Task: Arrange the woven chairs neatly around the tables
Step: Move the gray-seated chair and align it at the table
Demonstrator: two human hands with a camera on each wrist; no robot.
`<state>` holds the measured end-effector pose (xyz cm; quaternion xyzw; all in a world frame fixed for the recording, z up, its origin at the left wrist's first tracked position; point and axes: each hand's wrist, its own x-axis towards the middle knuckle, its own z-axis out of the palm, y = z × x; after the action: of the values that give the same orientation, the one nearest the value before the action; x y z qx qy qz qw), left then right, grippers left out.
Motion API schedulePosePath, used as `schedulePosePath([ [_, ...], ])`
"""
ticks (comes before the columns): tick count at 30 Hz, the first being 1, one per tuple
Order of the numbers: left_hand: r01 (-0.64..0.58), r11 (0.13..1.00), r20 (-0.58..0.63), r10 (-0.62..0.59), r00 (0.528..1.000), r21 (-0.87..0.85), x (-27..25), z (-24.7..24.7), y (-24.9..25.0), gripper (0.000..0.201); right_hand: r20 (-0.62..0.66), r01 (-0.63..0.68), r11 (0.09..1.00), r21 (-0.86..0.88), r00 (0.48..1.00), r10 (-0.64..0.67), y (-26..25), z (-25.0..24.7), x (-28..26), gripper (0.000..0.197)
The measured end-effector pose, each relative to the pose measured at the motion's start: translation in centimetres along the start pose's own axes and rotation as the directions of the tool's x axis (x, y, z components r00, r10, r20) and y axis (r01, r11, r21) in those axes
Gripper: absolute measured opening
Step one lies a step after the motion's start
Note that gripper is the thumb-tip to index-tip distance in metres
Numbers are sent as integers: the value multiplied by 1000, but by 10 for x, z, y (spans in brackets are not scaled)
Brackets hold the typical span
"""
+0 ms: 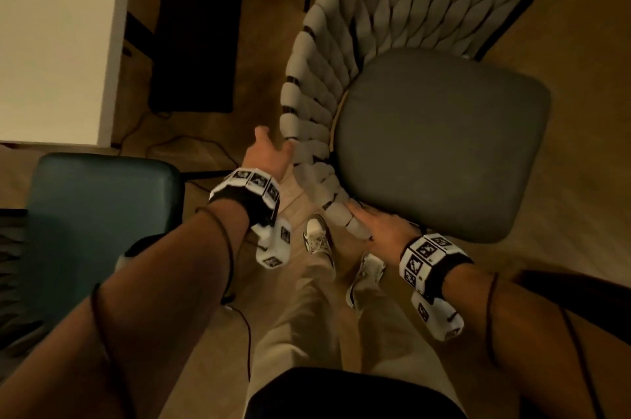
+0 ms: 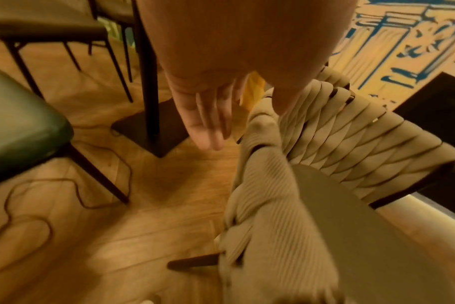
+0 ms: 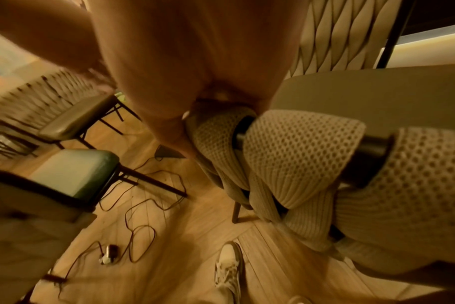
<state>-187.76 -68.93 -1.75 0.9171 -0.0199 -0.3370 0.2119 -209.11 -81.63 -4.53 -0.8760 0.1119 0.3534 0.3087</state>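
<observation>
A woven chair [image 1: 440, 145] with a beige braided back and a grey seat cushion stands on the wooden floor in front of me, its back curving round to the left. My left hand [image 1: 269, 152] is at the outer side of the braided rim. In the left wrist view its fingers [image 2: 208, 115] are straight and point down beside the rim [image 2: 260, 164], with the thumb towards the weave. My right hand [image 1: 379, 224] lies over the near end of the braided rim by the seat's corner. In the right wrist view it wraps the woven end [image 3: 221, 133]; its fingertips are hidden.
A white table top [image 1: 61, 42] sits at upper left, with its dark base plate [image 1: 198, 32] on the floor. A teal-seated chair [image 1: 99, 213] stands close on my left. Cables [image 3: 143, 205] trail across the floor. Another woven chair [image 3: 52, 96] stands farther left. My shoes [image 1: 317, 234] are under the chair's near edge.
</observation>
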Motion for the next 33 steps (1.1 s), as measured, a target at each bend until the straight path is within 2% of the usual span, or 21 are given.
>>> schedulePosePath([
  [3, 30, 999, 3, -30, 1000, -15, 4, 28, 16, 58, 36, 7, 998, -58, 999, -4, 17, 22, -27, 75],
  [7, 89, 994, -40, -86, 995, 66, -2, 59, 8, 48, 54, 36, 996, -84, 998, -31, 36, 39, -49, 74],
  [12, 106, 987, -94, -95, 991, 121, -17, 62, -1, 46, 89, 97, 984, -151, 992, -84, 48, 48, -48, 81],
  [17, 186, 980, -113, -178, 978, 64, -47, 71, -20, 48, 136, 157, 972, -177, 982, -134, 67, 46, -61, 75],
  [21, 292, 954, -82, -296, 952, -61, -70, 87, -38, 55, 153, 135, 977, -163, 982, -110, 90, 33, -71, 69],
  [24, 378, 902, -55, -397, 916, -210, -78, 99, -45, 66, 112, 46, 981, -189, 993, -25, 119, 15, -73, 74],
  [28, 447, 814, 33, -470, 882, -370, -87, 118, -40, 70, 39, -64, 948, -311, 996, 80, 152, -25, -78, 79],
  [29, 465, 781, 74, -480, 874, -416, -89, 123, -37, 70, 4, -85, 941, -328, 996, 91, 159, -37, -79, 79],
  [31, 520, 662, 182, -512, 840, -540, -94, 131, -25, 63, -97, -150, 928, -342, 988, 124, 173, -56, -78, 83],
  [33, 569, 583, 275, -517, 811, -581, -97, 134, -15, 56, -244, -267, 922, -282, 949, 201, 186, -66, -77, 92],
])
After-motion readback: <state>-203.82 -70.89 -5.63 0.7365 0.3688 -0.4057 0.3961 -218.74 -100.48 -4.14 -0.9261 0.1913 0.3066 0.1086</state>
